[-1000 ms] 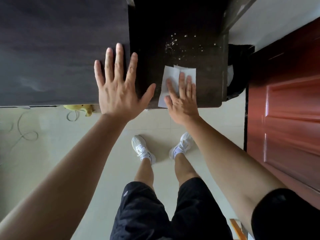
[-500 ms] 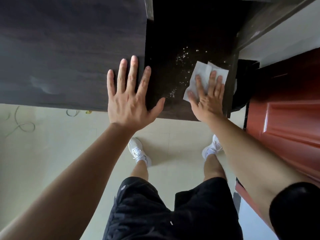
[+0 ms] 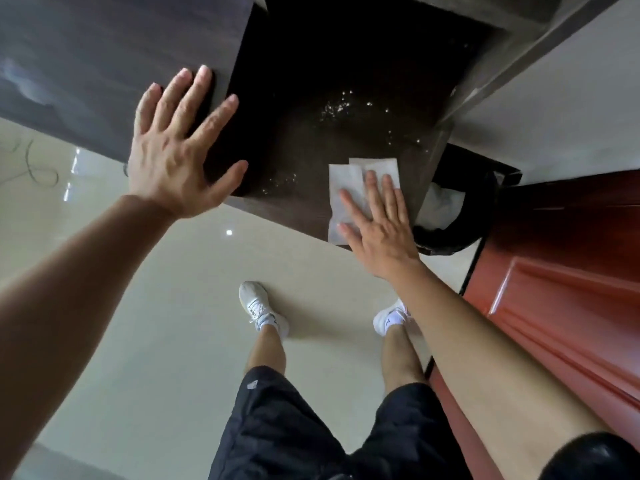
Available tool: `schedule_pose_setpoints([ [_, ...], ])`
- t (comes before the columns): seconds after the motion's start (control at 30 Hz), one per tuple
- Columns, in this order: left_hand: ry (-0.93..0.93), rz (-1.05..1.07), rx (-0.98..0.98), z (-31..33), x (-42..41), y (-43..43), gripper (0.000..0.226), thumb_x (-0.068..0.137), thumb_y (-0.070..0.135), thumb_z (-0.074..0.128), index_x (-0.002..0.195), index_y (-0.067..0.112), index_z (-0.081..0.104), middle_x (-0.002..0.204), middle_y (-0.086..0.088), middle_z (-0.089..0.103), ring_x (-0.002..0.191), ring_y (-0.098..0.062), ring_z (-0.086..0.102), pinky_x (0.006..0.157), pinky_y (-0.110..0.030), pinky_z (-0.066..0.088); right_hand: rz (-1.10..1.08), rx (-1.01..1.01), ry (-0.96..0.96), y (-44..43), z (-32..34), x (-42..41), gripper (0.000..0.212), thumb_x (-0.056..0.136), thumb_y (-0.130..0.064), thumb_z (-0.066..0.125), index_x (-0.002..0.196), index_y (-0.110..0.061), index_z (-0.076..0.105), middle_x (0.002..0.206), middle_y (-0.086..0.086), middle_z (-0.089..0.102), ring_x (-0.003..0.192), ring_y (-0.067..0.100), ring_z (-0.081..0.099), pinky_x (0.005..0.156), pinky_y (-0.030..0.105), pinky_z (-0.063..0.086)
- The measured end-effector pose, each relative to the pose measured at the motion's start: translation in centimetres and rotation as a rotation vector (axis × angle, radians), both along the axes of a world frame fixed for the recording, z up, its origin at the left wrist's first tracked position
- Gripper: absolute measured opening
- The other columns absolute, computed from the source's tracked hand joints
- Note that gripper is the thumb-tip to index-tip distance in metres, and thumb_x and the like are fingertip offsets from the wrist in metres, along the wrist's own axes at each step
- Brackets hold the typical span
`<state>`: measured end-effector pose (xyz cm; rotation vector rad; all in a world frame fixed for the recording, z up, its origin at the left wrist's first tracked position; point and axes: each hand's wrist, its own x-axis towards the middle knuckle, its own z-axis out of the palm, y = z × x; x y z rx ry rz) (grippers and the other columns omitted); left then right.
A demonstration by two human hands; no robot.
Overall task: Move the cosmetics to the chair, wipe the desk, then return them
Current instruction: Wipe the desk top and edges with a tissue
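Observation:
A dark wooden desk (image 3: 311, 140) fills the top of the head view, its lower section wet with shining droplets. A white tissue (image 3: 348, 188) lies flat at the desk's near right corner, hanging slightly over the front edge. My right hand (image 3: 377, 226) presses flat on the tissue with fingers spread. My left hand (image 3: 176, 150) rests flat and open on the desk's front edge, where the raised lighter section meets the darker one. No cosmetics or chair are in view.
A black waste bin (image 3: 457, 209) with white paper inside stands just right of the desk. A red-brown door (image 3: 568, 271) fills the right side. Beige floor tiles lie below, with my legs and white shoes. A cable (image 3: 31, 168) lies on the floor at left.
My right hand has slid the tissue from the desk's right side back toward the near front corner. The view has tilted and my left hand stays flat on the desk.

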<state>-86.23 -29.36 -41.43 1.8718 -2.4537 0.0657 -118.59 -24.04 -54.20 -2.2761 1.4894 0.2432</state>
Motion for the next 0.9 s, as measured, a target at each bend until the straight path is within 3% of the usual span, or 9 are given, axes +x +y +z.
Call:
schedule_pose_setpoints([
  [0.07,0.024,0.051,0.017,0.1,-0.4,0.3,0.070,0.092,0.058,0.048,0.153,0.027,0.034,0.164,-0.012,0.021,0.151,-0.031,0.018,0.121,-0.052,0.013,-0.006,-0.028,0.011,0.4,-0.3,-2.2,0.064,0.102,-0.060,0.020,0.160,-0.037,0.007,0.168,0.011,-0.009,0.154,0.034,-0.012,0.125,0.050,-0.002],
  [0.2,0.135,0.206,-0.039,-0.5,-3.6,1.1,0.065,0.095,0.056,0.050,0.149,0.020,0.042,0.161,-0.013,0.027,0.150,-0.033,0.021,0.120,-0.053,0.012,-0.038,-0.059,0.023,0.0,-0.3,-2.3,0.064,0.101,-0.062,0.018,0.160,-0.039,0.004,0.168,0.010,-0.011,0.154,0.033,-0.013,0.125,0.048,-0.005],
  [0.3,0.191,0.119,-0.157,-2.5,-7.9,4.4,0.057,0.097,0.046,0.052,0.145,0.014,0.051,0.155,-0.019,0.035,0.146,-0.039,0.029,0.117,-0.058,0.021,-0.110,-0.119,0.009,0.4,-0.6,-1.9,0.064,0.102,-0.060,0.026,0.160,-0.036,0.010,0.168,0.011,-0.005,0.155,0.035,-0.007,0.125,0.049,-0.003],
  [0.4,0.271,0.035,0.005,-6.2,-10.9,8.5,0.056,0.099,0.042,0.052,0.147,0.014,0.047,0.158,-0.024,0.027,0.148,-0.042,0.021,0.117,-0.059,0.021,-0.126,-0.097,0.009,0.5,-0.8,-1.6,0.065,0.103,-0.059,0.026,0.160,-0.036,0.007,0.168,0.012,-0.007,0.154,0.035,-0.010,0.125,0.050,-0.005],
  [0.57,0.225,0.204,0.390,-11.1,-11.2,12.9,0.061,0.102,0.055,0.027,0.155,0.025,0.029,0.165,-0.015,0.009,0.152,-0.037,0.002,0.121,-0.056,0.014,-0.086,-0.071,0.089,0.0,-0.3,-1.6,0.066,0.102,-0.063,0.018,0.160,-0.036,0.001,0.167,0.014,-0.012,0.153,0.038,-0.013,0.124,0.052,-0.004],
  [0.67,0.205,0.204,0.455,-11.6,-11.3,13.5,0.063,0.102,0.057,0.022,0.158,0.030,0.017,0.166,-0.012,-0.001,0.153,-0.034,-0.007,0.122,-0.055,0.008,-0.086,-0.037,0.131,-1.4,-0.1,-1.6,0.067,0.101,-0.066,0.016,0.158,-0.039,-0.007,0.166,0.013,-0.018,0.152,0.038,-0.016,0.124,0.054,-0.004],
  [0.9,0.178,0.186,0.476,-11.9,-11.1,13.3,0.068,0.098,0.058,0.031,0.158,0.031,0.014,0.166,-0.012,-0.004,0.152,-0.034,-0.010,0.123,-0.051,0.000,-0.248,-0.041,0.159,-9.4,0.0,0.2,0.069,0.098,-0.071,0.008,0.157,-0.041,-0.012,0.166,0.013,-0.021,0.152,0.037,-0.019,0.123,0.053,-0.009],
])
